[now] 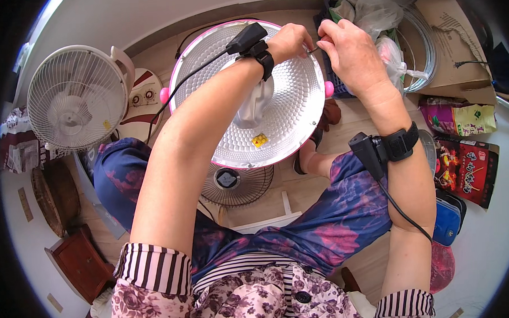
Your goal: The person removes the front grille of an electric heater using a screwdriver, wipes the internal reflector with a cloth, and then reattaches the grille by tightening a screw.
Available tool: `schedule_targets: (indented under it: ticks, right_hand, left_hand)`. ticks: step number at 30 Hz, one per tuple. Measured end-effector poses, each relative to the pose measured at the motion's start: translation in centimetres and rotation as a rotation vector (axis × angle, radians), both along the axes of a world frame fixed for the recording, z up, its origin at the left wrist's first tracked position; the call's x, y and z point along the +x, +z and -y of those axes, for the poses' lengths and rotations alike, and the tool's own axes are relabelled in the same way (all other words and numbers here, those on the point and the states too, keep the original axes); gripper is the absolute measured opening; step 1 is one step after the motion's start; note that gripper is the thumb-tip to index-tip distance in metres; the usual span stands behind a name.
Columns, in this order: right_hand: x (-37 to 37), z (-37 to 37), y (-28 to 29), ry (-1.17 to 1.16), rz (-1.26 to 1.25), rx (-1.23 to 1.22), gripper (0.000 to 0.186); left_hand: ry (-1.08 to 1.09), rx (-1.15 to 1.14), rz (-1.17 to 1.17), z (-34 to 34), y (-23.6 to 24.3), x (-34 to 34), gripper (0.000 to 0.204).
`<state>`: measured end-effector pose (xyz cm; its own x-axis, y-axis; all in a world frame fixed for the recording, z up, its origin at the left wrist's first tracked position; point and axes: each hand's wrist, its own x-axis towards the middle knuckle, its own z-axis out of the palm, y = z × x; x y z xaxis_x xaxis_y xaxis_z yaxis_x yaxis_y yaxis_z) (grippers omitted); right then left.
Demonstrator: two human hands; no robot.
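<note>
Sitting over a round silver reflector dish [289, 109] with a pink rim, the person is working at its far edge. The left hand [289, 41] is pinching the rim, fingers clenched on it, while the right hand [349, 47] is gripping a small thin metal piece [313, 50], too small to identify, just beside the left fingertips. The dish is leaning against the knees above a small wire grille [237, 185] on the floor. A white fan [76, 98] is standing well apart at the left, and plastic bags [379, 17] are lying just behind the hands.

Striped cuffs, black cabled wristbands [400, 143]
</note>
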<state>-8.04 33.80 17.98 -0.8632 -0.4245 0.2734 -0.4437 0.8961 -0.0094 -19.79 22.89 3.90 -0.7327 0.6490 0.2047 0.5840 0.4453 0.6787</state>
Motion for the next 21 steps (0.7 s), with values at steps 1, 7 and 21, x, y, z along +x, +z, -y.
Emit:
schedule_targets:
  ticks: [1,7,21]
  right_hand:
    - [0.0,0.2,0.0,0.006,-0.001,-0.004,0.022]
    - [0.1,-0.3,-0.2,-0.018,0.035,-0.011,0.021]
    - [-0.1,-0.3,-0.8,-0.026,-0.063,0.006,0.017]
  left_hand:
    - [-0.012,0.036,-0.030,0.2,-0.3,-0.2,0.032]
    - [-0.017,0.019,-0.013,0.0,-0.1,-0.1,0.031]
    - [-0.030,0.024,-0.075,0.2,0.2,0.2,0.030]
